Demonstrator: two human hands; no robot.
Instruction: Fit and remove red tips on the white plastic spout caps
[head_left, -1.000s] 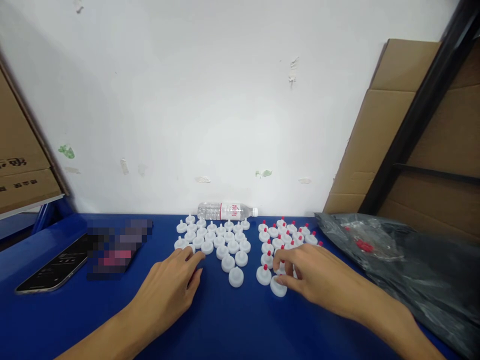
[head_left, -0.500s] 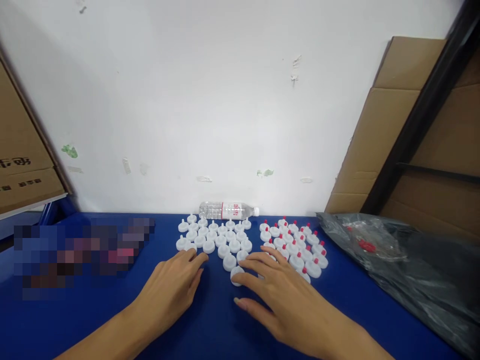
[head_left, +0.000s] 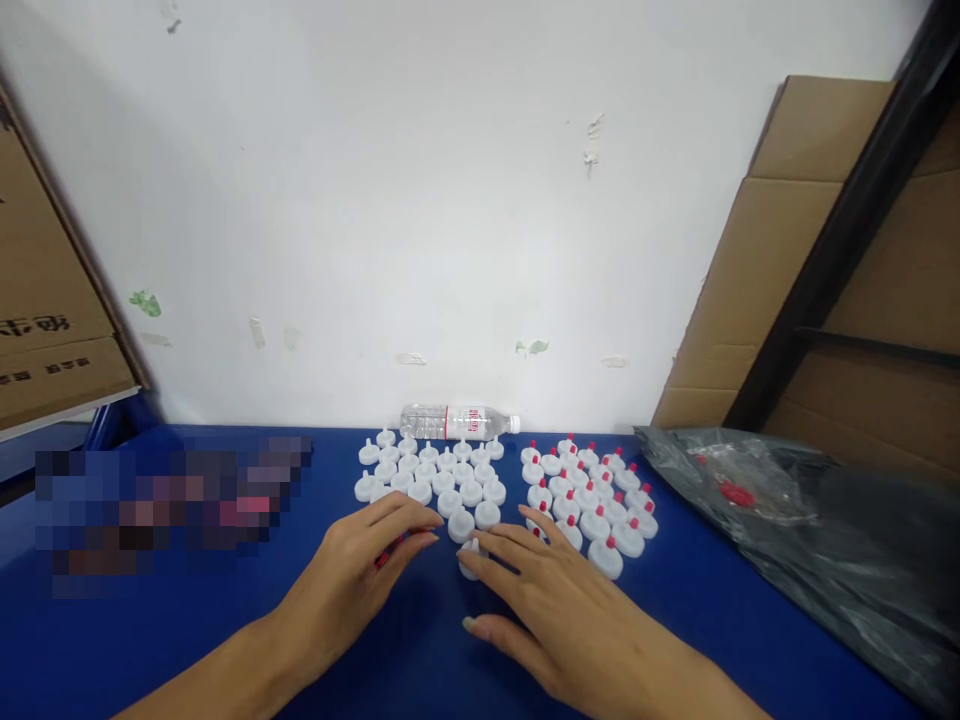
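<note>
My left hand [head_left: 375, 555] is closed in front of the white nozzle lids, thumb and fingertips nearly meeting. Small red caps [head_left: 385, 553] show between its fingers. To its right, my right hand [head_left: 529, 585] is spread palm down, its thumb well apart from the fingers. Its index fingertip reaches the nearest white nozzle lid [head_left: 471, 562], which stands upright, partly covered by the fingers. Behind my hands stands a group of bare white nozzle lids [head_left: 461, 526]. A second group of lids with red tips [head_left: 605, 560] stands right, a few of them partly behind my right hand.
A clear plastic bottle [head_left: 461, 422] lies against the wall behind the lids. At right, a dark plastic bag [head_left: 847, 560] carries a clear bag of red pieces [head_left: 739, 493]. Cardboard [head_left: 780, 260] leans at right, and a printed carton [head_left: 52, 330] stands at left. A blurred patch covers the table's left.
My left hand has moved right, toward the nearest lid, and red now shows between its fingers. My right hand has shifted slightly left, and that lid has moved a little toward me.
</note>
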